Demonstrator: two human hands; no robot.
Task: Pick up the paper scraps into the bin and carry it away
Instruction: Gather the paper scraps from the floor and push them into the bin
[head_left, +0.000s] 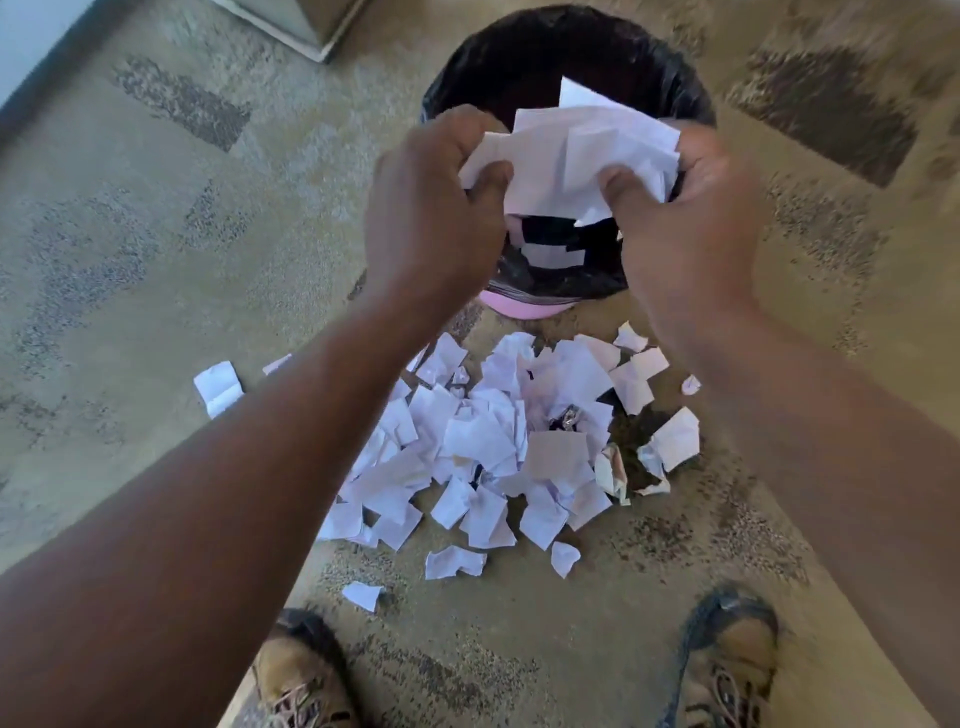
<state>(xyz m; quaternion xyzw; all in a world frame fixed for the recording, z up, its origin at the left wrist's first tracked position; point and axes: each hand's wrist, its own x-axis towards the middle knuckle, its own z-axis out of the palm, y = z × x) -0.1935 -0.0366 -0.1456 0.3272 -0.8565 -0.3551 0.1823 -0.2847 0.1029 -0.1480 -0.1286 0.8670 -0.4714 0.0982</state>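
Scraps (576, 150) bunched between both hands' closed fingers, left (431, 208) and right (685, 228), above the bin (566, 47); a pile (498, 447) lies below the wrists.

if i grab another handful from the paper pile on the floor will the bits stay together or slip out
Likely some slip out: the pile is many loose, separate scraps. They look thin and light, so both hands cupping the bunch seems wise. Strays probably need single picks.

Patterned carpet (156, 234); tan laced shoes (298, 675) at bottom; pale furniture base (291, 21) top left.
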